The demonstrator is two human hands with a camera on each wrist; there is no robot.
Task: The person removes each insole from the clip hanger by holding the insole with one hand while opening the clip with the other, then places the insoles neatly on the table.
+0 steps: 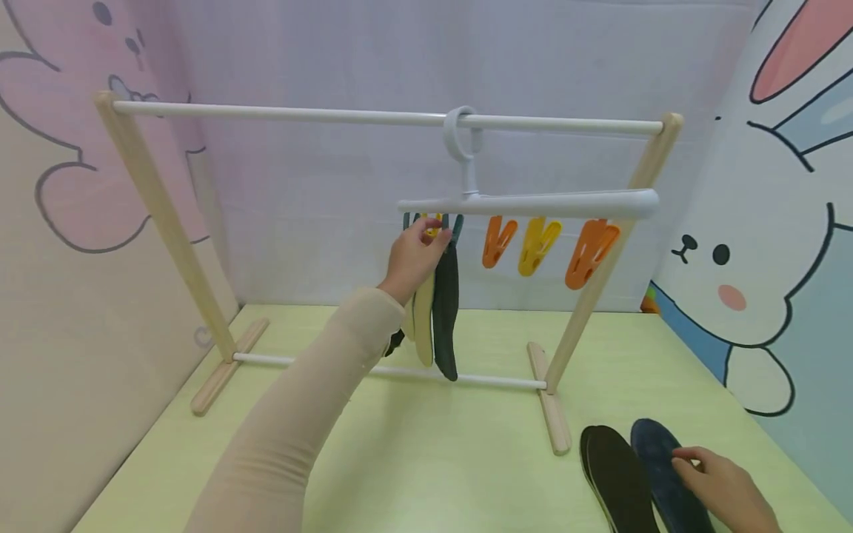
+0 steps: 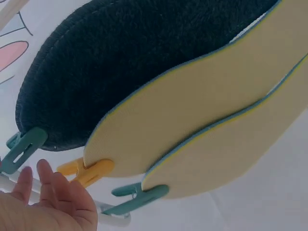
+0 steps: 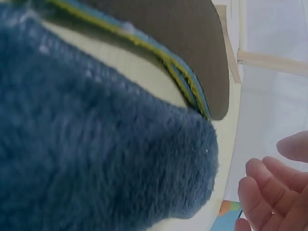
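Note:
My left hand [image 1: 418,255] is raised at the white clip hanger [image 1: 566,203], fingers loosely bent beside a teal clip [image 2: 26,147]. That clip holds a dark fuzzy insole [image 2: 130,62], which hangs down. Next to it, two beige insoles [image 2: 192,101] hang from a yellow-orange clip [image 2: 89,171] and another teal clip [image 2: 139,197]. Part of the hanging row is hidden behind the left hand and sleeve in the head view. My right hand [image 1: 726,485] hovers over a fuzzy blue insole [image 1: 666,466] on the table; the right wrist view shows its fingers apart from it.
Dark brown insoles [image 1: 616,474] lie stacked beside the blue one. The hanger hooks over the top bar [image 1: 300,112] of a wooden-legged rack. Orange clips [image 1: 496,243] and a yellow clip [image 1: 538,246] dangle at its right. A rack foot [image 1: 552,414] stands near the insoles.

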